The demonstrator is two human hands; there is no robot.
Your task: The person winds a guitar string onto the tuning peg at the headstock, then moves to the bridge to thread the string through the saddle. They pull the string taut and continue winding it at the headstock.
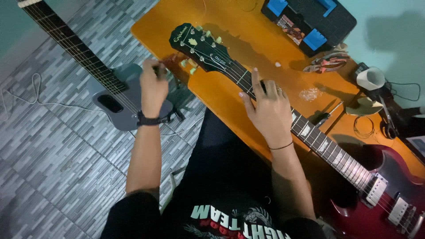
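I looked down on a floor (57,146) laid with narrow grey tiles in a staggered pattern, dim and bluish in the low light. A thin white cable (26,95) trailed loosely across it at the left. An orange wooden table (221,95) with a rounded corner ran diagonally through the view, its glossy top catching a warm glare. Beyond the table stood a pale teal wall (389,26), where soft shadows fell. A black toolbox (310,20) with blue latches sat at the table's far edge, with pliers (327,63) just beside it.
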